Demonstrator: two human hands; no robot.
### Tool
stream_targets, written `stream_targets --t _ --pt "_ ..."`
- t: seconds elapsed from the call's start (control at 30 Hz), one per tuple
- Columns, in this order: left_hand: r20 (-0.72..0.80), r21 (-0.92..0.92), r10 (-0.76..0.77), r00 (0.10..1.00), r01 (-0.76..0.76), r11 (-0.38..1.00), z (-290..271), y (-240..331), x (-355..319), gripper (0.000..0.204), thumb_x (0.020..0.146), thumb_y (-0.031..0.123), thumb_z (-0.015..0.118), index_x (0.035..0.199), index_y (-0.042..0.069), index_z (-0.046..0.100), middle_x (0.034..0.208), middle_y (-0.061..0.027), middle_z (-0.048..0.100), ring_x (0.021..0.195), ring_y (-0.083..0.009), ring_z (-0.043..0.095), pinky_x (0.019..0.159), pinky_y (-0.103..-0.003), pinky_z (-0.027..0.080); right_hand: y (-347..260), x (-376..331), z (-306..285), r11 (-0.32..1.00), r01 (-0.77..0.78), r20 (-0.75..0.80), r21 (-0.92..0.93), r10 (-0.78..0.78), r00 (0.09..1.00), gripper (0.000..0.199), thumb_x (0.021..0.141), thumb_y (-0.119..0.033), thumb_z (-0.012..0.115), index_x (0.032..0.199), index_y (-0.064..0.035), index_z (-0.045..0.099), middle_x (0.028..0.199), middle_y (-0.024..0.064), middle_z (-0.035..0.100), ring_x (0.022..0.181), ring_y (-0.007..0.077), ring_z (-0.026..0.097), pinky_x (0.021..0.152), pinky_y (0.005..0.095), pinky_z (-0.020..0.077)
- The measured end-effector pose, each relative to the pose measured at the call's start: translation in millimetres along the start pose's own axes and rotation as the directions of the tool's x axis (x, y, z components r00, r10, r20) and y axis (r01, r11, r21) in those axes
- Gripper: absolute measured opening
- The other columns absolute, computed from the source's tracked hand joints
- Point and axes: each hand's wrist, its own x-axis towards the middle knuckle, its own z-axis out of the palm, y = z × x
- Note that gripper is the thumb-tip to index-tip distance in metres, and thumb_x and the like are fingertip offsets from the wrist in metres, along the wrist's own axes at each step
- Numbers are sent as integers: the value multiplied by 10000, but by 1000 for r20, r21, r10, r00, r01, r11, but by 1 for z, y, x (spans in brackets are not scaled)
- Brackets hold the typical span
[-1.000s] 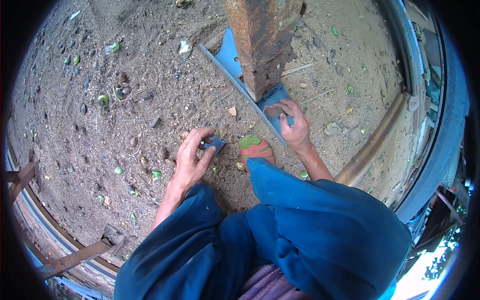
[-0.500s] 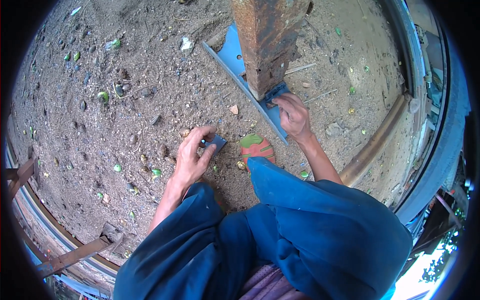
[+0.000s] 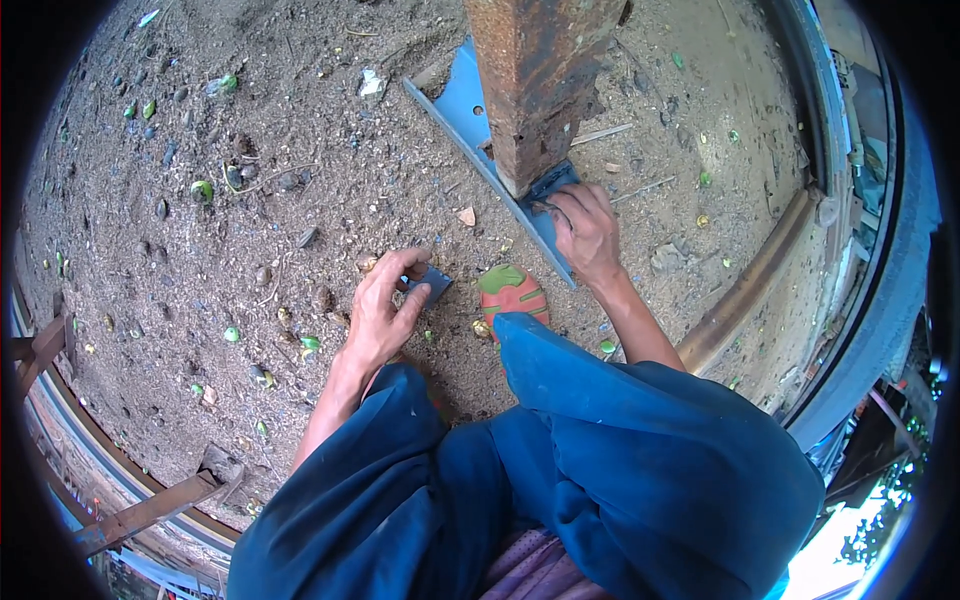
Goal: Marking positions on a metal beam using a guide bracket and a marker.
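Item: we crouch on sandy ground, trouser legs blue, a red-and-green sandal under our foot.
Left hand: fingers closed on a small grey-blue metal piece, held just above the ground, near the sandal.
Right hand: fingertips pressed on the grey-blue steel plate at the foot of the rusty post; grasp unclear.
Step, as we judge it: steadying the plate with the small piece at the ready.
Next move calls for carrying the piece across to the plate edge, aligned close by the post.
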Motion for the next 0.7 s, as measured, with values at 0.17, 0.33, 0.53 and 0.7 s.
stream_targets --t 0.17,0.33,0.53,0.7 --pt "-17 -56 -30 999 29 998 -3 0 -3 426 847 -25 701 1261 35 619 1075 -119 663 982 -253 673 857 -359 543 -9 -12 -7 957 -214 -65 196 231 971 178 830 -14 720 1003 -7 680 979 153 699 904 313 671 812 410 540" --pt "-4 -24 -59 998 59 998 -3 1 -2 420 852 -20 699 1261 28 618 1074 -121 662 983 -244 673 856 -360 545 -10 -18 -7 658 -507 93 557 557 825 140 918 -56 716 1028 12 662 961 124 701 855 192 693 736 331 546" --pt "-12 -25 -4 1000 3 1000 1 -1 -1 406 854 -14 698 1250 25 619 1066 -123 660 975 -249 670 854 -363 545 -2 -10 -17 358 -438 205 825 532 821 196 969 -72 686 1141 0 626 1008 92 702 857 159 690 697 289 554" --pt "-4 -62 -30 1000 29 998 0 -3 -2 398 856 -6 701 1245 21 622 1060 -124 661 964 -243 666 852 -350 541 -8 -5 -34 -78 -481 461 873 453 763 231 984 -183 682 1122 -5 635 1085 129 687 962 220 698 804 365 594"
